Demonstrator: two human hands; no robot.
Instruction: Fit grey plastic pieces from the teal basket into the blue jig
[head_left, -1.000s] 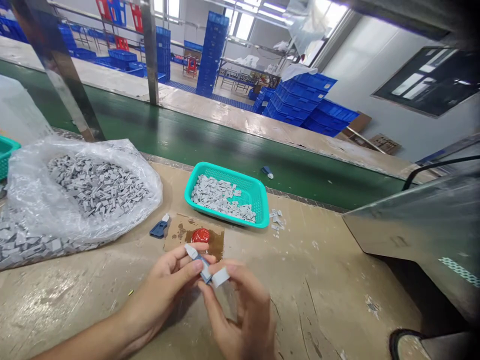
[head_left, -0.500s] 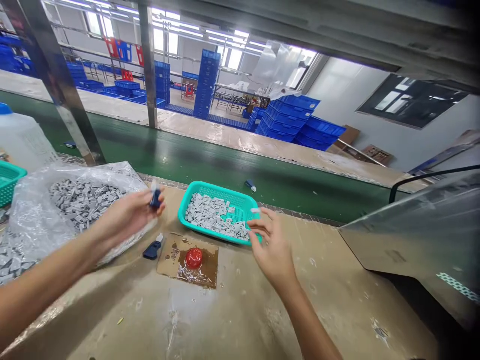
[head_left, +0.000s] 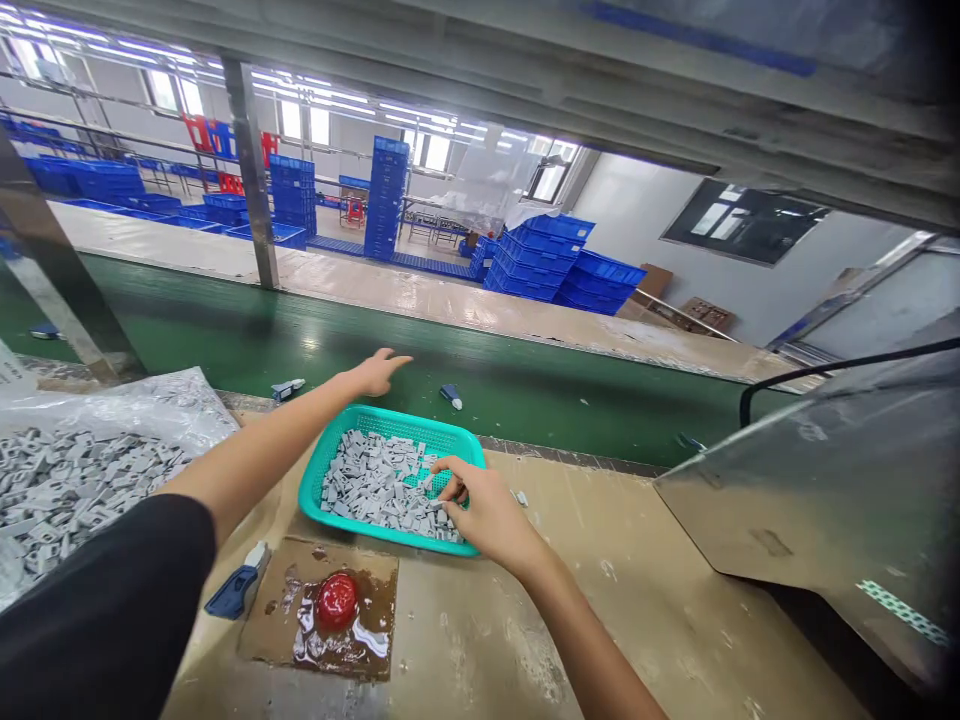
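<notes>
My left hand (head_left: 381, 372) reaches over the green belt (head_left: 337, 340), fingers spread, holding nothing. A dark blue part with a pale tip (head_left: 451, 396) lies on the belt to its right, and another (head_left: 287, 390) lies at the belt's near edge. My right hand (head_left: 480, 505) is at the right side of the teal basket (head_left: 390, 535), thumb and fingers pinched on a small grey piece. Many small grey pieces (head_left: 371, 475) fill much of the basket. A dark blue part (head_left: 238, 583) rests beside a wet brown board (head_left: 281, 630) with a red lump (head_left: 337, 602).
A clear plastic bag (head_left: 180, 405) of grey pieces stands at the left. Metal posts (head_left: 255, 180) rise beyond the belt and at the left. A transparent panel (head_left: 825, 480) stands at the right. Blue crates (head_left: 540, 255) are stacked behind.
My left hand has moved forward over the belt and no longer holds the dark blue part. My right hand has lowered into the basket's right side. The view has shifted.
</notes>
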